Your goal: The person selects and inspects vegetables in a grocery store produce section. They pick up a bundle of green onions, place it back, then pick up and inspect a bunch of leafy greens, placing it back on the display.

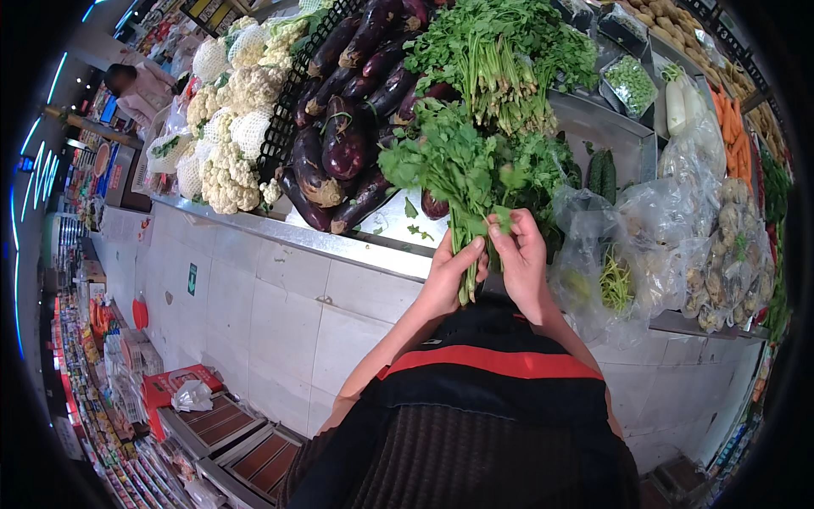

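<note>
A bunch of leafy green herb, likely cilantro [448, 149], is gripped by its stems in my left hand [455, 267]. The cut stem ends poke out below the fingers. My right hand [524, 257], close beside it, pinches a small leafy sprig [502, 219] between thumb and fingertips. Whether that sprig is still joined to the bunch, I cannot tell. Behind the bunch lies a large pile of the same greens [502, 70], stems facing me. Loose torn leaves [416, 230] lie on the metal counter [395, 223] to the left of my hands.
Eggplants [343, 143] and cauliflowers [232, 175] fill the display on the left. To the right are cucumbers [601, 175], white radishes [677, 105], carrots [734, 140] and plastic bags [636, 235] holding vegetables. A person [137, 92] is at the far left. Crates [216, 423] stand behind me.
</note>
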The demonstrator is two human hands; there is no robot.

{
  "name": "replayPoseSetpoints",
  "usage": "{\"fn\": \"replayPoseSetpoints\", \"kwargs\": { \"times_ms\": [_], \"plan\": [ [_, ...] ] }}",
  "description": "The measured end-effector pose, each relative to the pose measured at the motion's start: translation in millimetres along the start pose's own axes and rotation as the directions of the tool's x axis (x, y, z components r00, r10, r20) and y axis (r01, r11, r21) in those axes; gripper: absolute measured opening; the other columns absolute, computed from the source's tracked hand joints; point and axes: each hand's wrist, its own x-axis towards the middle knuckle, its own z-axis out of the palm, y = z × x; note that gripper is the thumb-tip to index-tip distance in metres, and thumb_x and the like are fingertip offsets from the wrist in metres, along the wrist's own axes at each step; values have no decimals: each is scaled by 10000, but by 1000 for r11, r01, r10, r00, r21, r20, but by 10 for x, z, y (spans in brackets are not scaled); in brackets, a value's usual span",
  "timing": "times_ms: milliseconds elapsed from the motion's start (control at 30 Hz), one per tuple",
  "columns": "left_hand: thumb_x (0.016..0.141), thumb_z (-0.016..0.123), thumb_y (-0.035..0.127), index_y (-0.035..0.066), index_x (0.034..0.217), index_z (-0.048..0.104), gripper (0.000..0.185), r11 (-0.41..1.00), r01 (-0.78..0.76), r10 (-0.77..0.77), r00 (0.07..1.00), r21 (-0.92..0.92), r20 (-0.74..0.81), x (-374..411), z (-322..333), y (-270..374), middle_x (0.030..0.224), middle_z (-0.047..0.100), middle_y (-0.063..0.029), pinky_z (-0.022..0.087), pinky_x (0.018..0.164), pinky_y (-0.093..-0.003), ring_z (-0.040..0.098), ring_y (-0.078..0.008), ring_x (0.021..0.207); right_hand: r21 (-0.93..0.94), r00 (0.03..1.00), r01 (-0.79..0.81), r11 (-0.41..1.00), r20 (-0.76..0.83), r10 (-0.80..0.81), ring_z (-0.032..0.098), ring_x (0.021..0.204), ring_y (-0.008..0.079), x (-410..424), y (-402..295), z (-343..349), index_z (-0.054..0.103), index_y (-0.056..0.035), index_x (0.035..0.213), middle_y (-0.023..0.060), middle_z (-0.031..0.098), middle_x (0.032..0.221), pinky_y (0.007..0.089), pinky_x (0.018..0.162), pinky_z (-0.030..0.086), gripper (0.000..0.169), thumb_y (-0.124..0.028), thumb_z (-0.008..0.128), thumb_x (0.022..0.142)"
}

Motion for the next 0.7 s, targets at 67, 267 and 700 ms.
{"fn": "replayPoseSetpoints", "kwargs": {
  "times_ms": [67,267,700],
  "plan": [
    [931,592,115,60,1194,488,288,1000,1,-1,1000,-27,-7,43,8,6,875,554,-38,444,550,-257,529,-123,675,-35,998,40,999,-43,-41,581,826,72,-31,-30,-6,507,-7,1026,31,601,900,210,720,454,108,-75,549,954],
    [937,582,62,98,1160,498,241,1000,19,-20,993,-4,-119,149,49,-8,861,557,-19,443,536,-261,526,-116,655,363,999,-43,931,-12,50,524,665,82,-129,-80,-103,462,-73,1089,35,563,871,237,599,446,144,-55,525,961],
    [939,519,-13,88,1191,415,291,906,-168,202,978,389,-47,368,-20,-195,872,481,25,407,586,-205,455,-49,681,-831,948,-78,552,-233,-217,560,845,199,-659,-629,-1495,561,-8,945,107,550,933,290,758,457,99,-29,599,856]
  ]
}}
